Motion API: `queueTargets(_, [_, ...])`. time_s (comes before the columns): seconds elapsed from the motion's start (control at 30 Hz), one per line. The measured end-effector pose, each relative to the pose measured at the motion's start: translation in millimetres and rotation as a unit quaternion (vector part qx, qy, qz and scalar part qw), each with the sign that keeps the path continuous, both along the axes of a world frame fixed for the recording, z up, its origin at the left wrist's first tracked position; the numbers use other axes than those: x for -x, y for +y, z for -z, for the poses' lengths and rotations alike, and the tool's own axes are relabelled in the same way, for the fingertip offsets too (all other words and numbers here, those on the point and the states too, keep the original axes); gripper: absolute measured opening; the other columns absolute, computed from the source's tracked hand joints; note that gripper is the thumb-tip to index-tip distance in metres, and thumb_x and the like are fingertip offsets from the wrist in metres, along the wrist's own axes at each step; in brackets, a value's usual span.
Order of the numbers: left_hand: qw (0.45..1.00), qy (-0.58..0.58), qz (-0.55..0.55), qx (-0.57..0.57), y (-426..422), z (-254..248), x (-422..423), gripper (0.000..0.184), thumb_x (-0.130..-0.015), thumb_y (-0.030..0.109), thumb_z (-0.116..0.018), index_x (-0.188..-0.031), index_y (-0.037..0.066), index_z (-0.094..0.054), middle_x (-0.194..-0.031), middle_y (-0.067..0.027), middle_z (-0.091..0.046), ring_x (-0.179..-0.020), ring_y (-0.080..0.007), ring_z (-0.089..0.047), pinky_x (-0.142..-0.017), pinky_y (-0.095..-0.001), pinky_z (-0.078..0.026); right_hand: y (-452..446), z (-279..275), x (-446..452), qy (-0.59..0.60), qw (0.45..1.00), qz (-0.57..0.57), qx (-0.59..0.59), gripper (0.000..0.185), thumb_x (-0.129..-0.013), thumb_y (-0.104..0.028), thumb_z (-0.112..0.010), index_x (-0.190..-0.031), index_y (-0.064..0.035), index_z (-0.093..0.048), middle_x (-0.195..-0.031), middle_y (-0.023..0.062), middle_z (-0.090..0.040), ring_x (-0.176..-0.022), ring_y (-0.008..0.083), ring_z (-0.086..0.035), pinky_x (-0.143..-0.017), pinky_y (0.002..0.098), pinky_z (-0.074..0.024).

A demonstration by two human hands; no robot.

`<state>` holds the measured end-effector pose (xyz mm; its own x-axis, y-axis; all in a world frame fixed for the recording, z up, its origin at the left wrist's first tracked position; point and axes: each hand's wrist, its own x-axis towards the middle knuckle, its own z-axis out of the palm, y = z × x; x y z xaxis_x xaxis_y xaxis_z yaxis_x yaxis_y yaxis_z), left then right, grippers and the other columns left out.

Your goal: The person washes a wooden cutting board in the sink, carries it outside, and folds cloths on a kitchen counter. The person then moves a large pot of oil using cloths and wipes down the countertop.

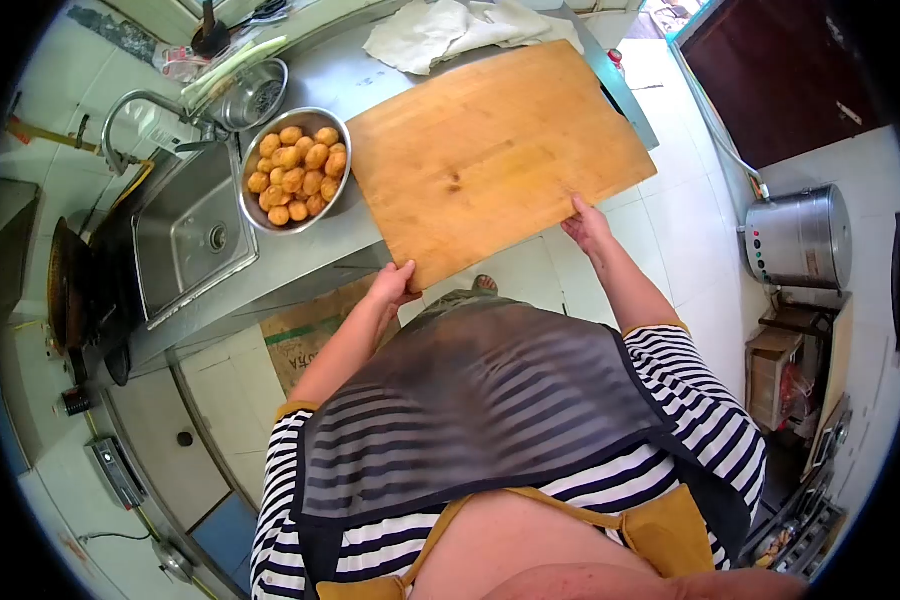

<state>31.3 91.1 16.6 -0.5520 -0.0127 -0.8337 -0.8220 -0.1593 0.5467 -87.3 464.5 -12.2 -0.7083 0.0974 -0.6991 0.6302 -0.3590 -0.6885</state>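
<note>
A large wooden board (510, 150) lies flat at the steel counter, its near edge sticking out past the counter's front. My left hand (394, 284) grips the board's near left corner, thumb on top and fingers underneath. My right hand (587, 225) holds the near edge farther right, the thumb on top and the other fingers mostly hidden below. Just left of the board, a metal bowl (342, 187) full of round golden-brown pieces stands on the counter (315, 240).
Left of the bowl is a steel sink (185, 250) with a faucet (120, 110). A metal colander (260, 95) sits behind the bowl. Whitish cloth (435, 35) lies behind the board. A steel cylindrical pot (805, 238) stands at the right. Flattened cardboard (315, 335) lies below the counter.
</note>
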Motion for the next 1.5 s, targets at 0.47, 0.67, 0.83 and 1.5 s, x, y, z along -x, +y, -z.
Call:
queueTargets(0.47, [0.995,0.071,0.010,-0.069,46.1,23.6,-98.2,0.032,-0.092,0.030,-0.044,-0.112,0.005,-0.044,-0.106,-0.0085,-0.054,-0.086,-0.0219,-0.056,-0.071,-0.0382,-0.052,38.5,-3.1,-68.7,-0.051,0.997,0.042,-0.038,0.028,-0.085,-0.037,-0.054,-0.101,-0.0144,-0.053,-0.090,0.0035,-0.059,-0.080,0.0188,-0.056,-0.073,0.0360,-0.0477])
queueTargets(0.67, [0.996,0.045,0.028,-0.072,79.1,-2.5,-118.2,0.033,-0.091,0.028,-0.047,-0.111,0.003,-0.042,-0.099,-0.0108,-0.054,-0.080,-0.0233,-0.057,-0.068,-0.0379,-0.052,80.4,-3.7,-67.5,-0.086,0.996,-0.014,0.033,0.036,-0.085,-0.038,-0.052,-0.110,-0.0114,-0.051,-0.101,0.0069,-0.059,-0.087,0.0217,-0.057,-0.075,0.0377,-0.0474])
queueTargets(0.83, [0.996,0.027,-0.017,-0.087,81.2,42.6,-120.7,0.037,-0.090,0.029,-0.048,-0.113,0.002,-0.039,-0.107,-0.0130,-0.051,-0.089,-0.0262,-0.056,-0.070,-0.0403,-0.054,140.7,-22.0,-17.8,-0.024,0.918,0.056,-0.393,0.055,-0.080,-0.045,-0.054,-0.116,-0.0046,-0.049,-0.111,0.0178,-0.055,-0.101,0.0310,-0.054,-0.085,0.0429,-0.0429])
queueTargets(1.5, [0.877,0.110,-0.361,0.297,162.2,16.8,-124.7,0.059,-0.090,0.049,-0.041,-0.107,-0.006,-0.055,-0.105,-0.0145,-0.059,-0.091,-0.0221,-0.057,-0.077,-0.0328,-0.045,216.3,-43.4,92.4,0.116,0.825,-0.254,-0.492,0.062,-0.077,-0.059,-0.048,-0.089,-0.0009,-0.066,-0.088,0.0241,-0.062,-0.086,0.0345,-0.059,-0.076,0.0383,-0.0446])
